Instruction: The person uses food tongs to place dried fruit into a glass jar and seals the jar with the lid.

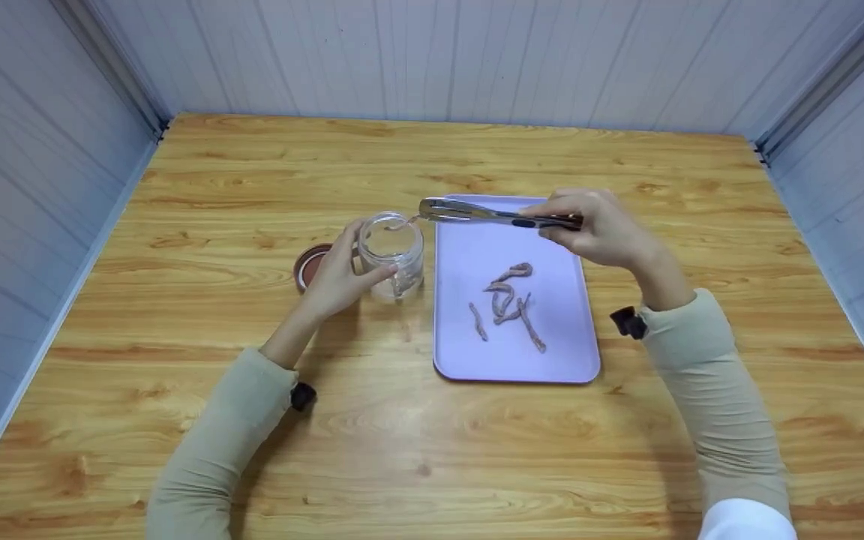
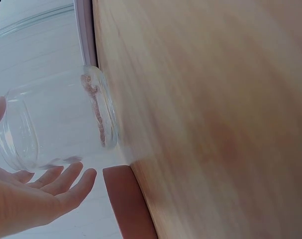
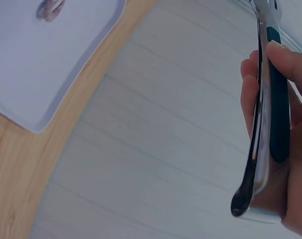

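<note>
My left hand holds a clear, uncapped jar around its side, thumb in front and fingers behind. The left wrist view shows a brownish, wrinkled strip lying at the jar's bottom. In my right hand I grip metal tongs with dark handle grips, their arms pressed nearly together. A thin strip extends from the tongs' tips over the jar's mouth. Several similar strips lie on a lilac tray to the right of the jar.
A reddish-brown lid lies on the wooden table just left of the jar, partly behind my left hand. Pale panelled walls enclose the table at the back and both sides.
</note>
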Demonstrator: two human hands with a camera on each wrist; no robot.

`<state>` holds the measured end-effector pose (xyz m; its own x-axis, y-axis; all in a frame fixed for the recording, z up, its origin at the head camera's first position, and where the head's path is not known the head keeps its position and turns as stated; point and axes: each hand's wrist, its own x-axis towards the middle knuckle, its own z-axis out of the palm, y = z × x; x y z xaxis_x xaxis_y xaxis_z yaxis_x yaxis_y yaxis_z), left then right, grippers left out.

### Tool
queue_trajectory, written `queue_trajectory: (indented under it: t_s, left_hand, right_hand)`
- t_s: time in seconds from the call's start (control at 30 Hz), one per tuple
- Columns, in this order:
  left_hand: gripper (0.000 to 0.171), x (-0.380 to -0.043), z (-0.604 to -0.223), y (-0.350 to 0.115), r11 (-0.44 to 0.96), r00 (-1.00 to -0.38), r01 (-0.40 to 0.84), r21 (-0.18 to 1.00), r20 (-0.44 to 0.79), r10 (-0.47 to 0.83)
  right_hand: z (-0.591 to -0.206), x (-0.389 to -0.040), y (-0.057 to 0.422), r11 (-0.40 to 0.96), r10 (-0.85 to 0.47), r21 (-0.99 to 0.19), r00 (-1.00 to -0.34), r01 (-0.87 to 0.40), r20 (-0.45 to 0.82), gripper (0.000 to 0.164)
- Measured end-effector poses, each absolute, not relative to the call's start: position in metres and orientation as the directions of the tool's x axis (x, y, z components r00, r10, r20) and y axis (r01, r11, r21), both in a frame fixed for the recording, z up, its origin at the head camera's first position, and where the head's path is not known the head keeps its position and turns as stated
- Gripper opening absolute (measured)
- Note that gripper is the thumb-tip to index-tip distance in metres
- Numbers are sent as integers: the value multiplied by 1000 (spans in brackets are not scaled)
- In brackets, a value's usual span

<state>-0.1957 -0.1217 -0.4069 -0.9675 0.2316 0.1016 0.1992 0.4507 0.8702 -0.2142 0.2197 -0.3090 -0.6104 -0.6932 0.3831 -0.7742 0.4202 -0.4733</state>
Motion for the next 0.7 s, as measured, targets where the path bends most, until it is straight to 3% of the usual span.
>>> queue_trajectory:
  t_s: [0.33, 0.7]
  left_hand:
    - [78, -195, -407, -122, 439, -967, 199, 876, 101, 235]
    - [81, -194, -406, -121, 463, -972, 176, 869, 78, 222]
  right_hand:
    - [-314, -218, 203, 405, -726, -409, -559, -818, 400, 28]
    - [-318, -213, 210, 425, -700, -453, -602, -784, 384, 34]
